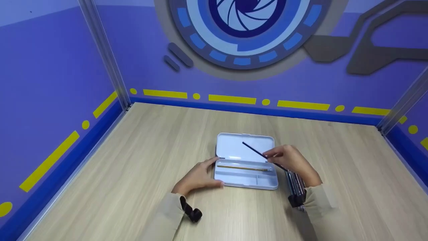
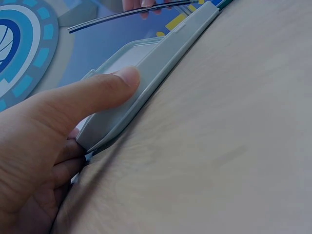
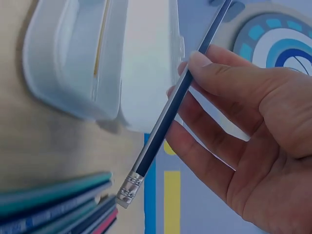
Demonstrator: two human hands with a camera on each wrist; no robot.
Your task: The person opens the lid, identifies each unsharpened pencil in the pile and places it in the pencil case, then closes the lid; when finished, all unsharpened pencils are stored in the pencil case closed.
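Note:
A white pencil case [image 1: 239, 179] lies with its lid raised at the middle of the table. One gold-coloured pencil [image 1: 242, 168] is in its long back compartment. My left hand [image 1: 197, 175] grips the case's left end; in the left wrist view the thumb presses the near wall and the fingers curl round the end. Above the case, my right hand [image 1: 292, 160] pinches a dark pencil [image 3: 165, 109] between thumb and fingers. This pencil slants, its metal band and eraser end [image 3: 129, 189] pointing down toward the right side of the case.
Several more pencils [image 1: 295, 184] lie in a bundle right of the case, partly hidden by the right wrist and its black camera strap. Blue-purple panels [image 1: 234, 85] stand round the back and sides of the wooden table [image 1: 160, 134].

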